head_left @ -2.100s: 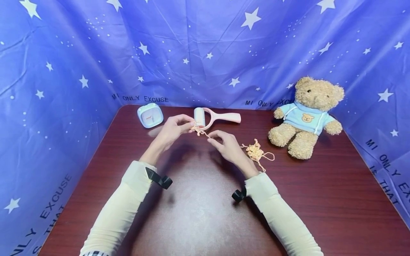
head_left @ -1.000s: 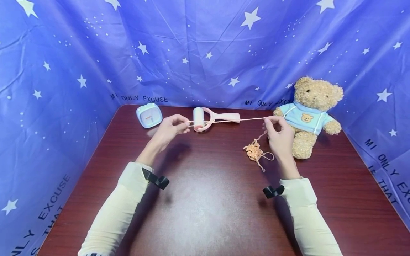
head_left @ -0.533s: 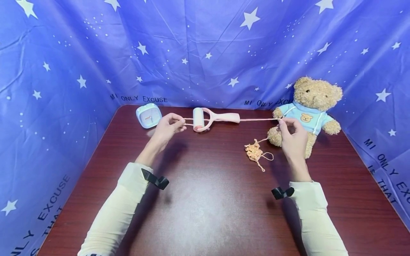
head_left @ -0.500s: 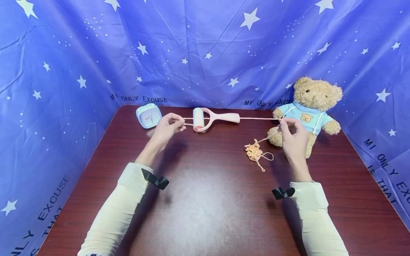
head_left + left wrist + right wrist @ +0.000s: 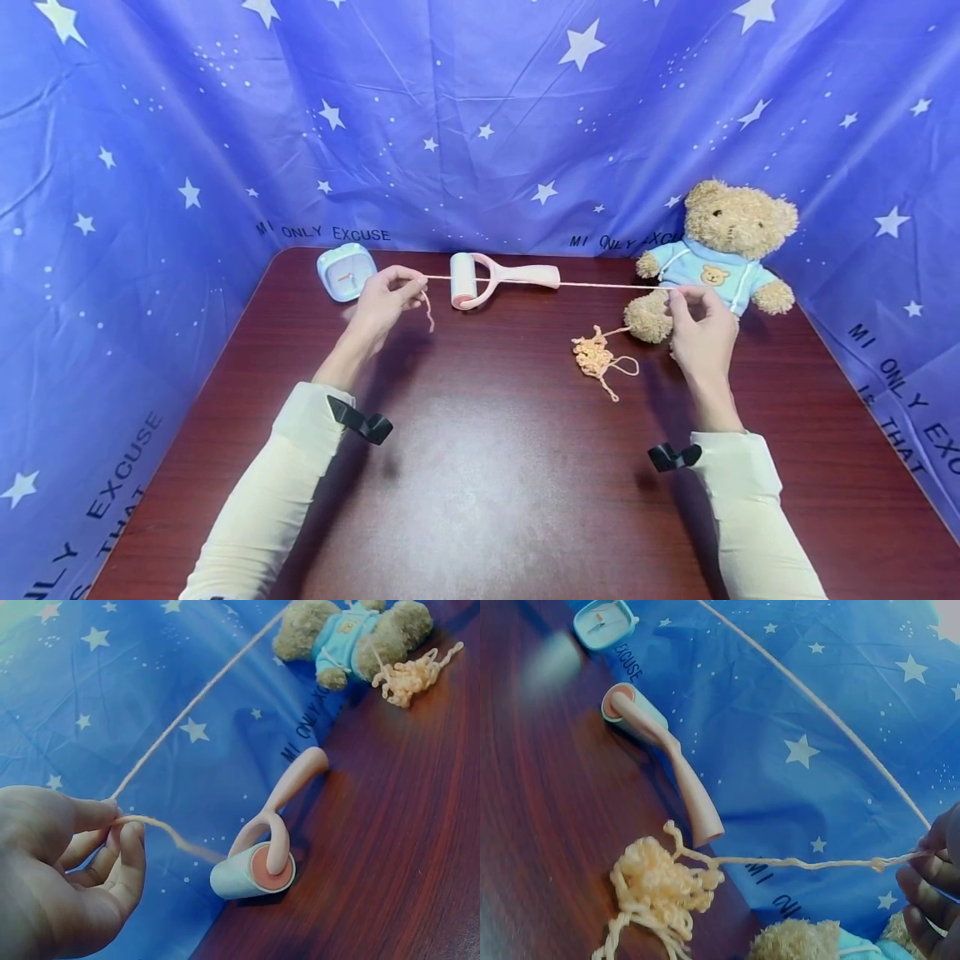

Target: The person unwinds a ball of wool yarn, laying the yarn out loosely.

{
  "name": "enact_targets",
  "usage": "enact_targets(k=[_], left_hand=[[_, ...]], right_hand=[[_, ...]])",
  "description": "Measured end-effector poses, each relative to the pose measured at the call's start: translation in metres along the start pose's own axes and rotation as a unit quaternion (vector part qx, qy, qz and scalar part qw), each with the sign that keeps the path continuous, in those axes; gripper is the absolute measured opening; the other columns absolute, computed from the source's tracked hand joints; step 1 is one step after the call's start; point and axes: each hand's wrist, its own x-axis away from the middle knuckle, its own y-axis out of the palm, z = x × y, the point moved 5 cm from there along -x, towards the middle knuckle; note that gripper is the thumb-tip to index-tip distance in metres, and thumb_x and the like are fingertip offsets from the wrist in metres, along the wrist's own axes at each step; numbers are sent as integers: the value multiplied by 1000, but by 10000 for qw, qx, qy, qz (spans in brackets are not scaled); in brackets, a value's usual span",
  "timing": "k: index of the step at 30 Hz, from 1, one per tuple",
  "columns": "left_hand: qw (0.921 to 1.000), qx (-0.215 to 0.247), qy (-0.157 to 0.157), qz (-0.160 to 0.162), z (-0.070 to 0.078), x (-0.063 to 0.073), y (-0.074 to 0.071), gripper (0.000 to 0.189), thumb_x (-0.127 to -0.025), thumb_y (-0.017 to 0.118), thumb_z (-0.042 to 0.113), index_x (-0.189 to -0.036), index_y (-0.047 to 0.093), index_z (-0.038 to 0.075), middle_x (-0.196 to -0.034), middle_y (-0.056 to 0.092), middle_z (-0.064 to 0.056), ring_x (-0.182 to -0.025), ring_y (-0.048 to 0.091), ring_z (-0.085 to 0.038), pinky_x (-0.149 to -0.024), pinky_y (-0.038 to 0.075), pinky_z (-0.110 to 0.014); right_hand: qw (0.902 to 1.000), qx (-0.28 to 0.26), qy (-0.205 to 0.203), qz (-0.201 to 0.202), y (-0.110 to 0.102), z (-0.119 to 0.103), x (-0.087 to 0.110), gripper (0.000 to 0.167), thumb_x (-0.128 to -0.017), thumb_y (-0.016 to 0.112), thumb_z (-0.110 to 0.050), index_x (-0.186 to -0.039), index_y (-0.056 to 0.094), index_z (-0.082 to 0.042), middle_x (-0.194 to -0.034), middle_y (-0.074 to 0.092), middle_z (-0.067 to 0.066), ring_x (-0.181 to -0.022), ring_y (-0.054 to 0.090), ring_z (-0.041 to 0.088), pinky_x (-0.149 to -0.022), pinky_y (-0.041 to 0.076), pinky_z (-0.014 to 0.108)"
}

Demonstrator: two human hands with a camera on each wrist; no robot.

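Note:
A peach-coloured strand of yarn [image 5: 607, 286] stretches taut between both hands. My left hand [image 5: 384, 307] pinches it between thumb and forefinger, and a short loose tail [image 5: 176, 835] hangs from that pinch. On the other side my right hand [image 5: 707, 335] pinches the strand in front of the teddy bear. From these right fingertips a second length, with a small knot [image 5: 877, 864] in it, runs down to a bunched clump of yarn [image 5: 595, 357] on the table. The clump lies left of the right hand, with loops and ends sticking out.
A lint roller [image 5: 464, 279] with a pink handle lies at the table's back, behind the taut strand. Left of it stands a light blue alarm clock [image 5: 347, 273]. The teddy bear [image 5: 738, 221] in a blue sweater sits at back right. A starry blue curtain [image 5: 450, 100] encloses the table.
My hands were close together over bunched yarn; the right hand has moved far right, drawing the strand out straight. The doubled strand at my left hand has become one line with a hanging tail.

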Motion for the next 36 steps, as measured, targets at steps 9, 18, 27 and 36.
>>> enact_targets(k=[9,18,27,36], left_hand=[[9992,-289,158,-210,4,2,4,16,-93,63,14,-103,62,2,-78,63,2,-69,59,-9,-67,55,-23],[9923,-798,239,-918,3,6,19,19,-93,63,15,-104,64,0,-83,64,-1,-77,61,-12,-83,56,-38],[9873,-931,346,-1243,5,9,25,17,-93,61,13,-104,64,0,-80,65,1,-78,60,-11,-84,56,-38],[9862,-949,432,-1289,8,8,28,16,-93,61,14,-103,64,1,-87,68,0,-89,62,-27,-86,56,-44]], right_hand=[[9744,1515,-535,-1574,16,15,11,22,-94,60,-21,-99,68,-2,-80,68,5,-68,52,-1,-65,41,17],[9363,2017,-828,-2755,41,33,33,16,-93,60,-18,-96,66,-4,-98,68,21,-88,62,38,-78,47,50],[9409,2092,-1029,-2456,47,10,31,14,-91,59,-14,-98,66,-3,-94,68,16,-85,62,32,-77,48,47],[9323,1347,-1560,-2973,101,-31,52,24,-90,64,-17,-110,65,-4,-107,67,15,-100,62,31,-93,49,47]])
